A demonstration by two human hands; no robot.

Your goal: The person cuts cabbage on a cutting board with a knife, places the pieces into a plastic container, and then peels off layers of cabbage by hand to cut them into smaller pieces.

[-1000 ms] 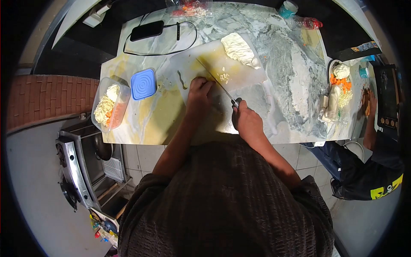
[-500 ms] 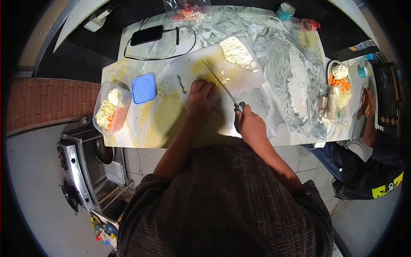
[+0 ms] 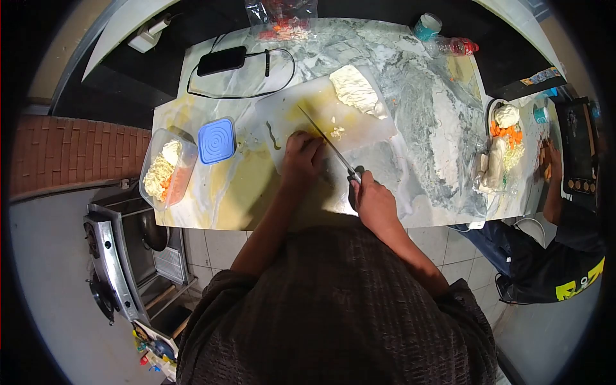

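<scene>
My right hand (image 3: 375,200) grips the dark handle of a long knife (image 3: 326,135), whose blade slants up and left over a white cutting board (image 3: 276,104). Close beside the blade, my left hand (image 3: 301,155) has its fingers curled down on the board. Whatever those fingers hold is hidden under them. Small pale chopped bits (image 3: 337,132) lie just right of the blade. A wrinkled whitish sheet-like piece (image 3: 356,91) rests at the board's upper right, and a thin dark green strip (image 3: 272,135) lies near its left side.
A clear container (image 3: 186,173) of pale shreds and orange pieces stands left, beside a blue lid (image 3: 217,140). Behind are a phone (image 3: 221,61) with its cable and a plastic bag (image 3: 282,29). At right, another person's hand (image 3: 553,160) is near a tray of vegetables (image 3: 508,136).
The whole view has shifted, so the counter sits slightly lower in the picture. The knife has moved slightly closer to my left hand. Both hands keep nearly the same pose.
</scene>
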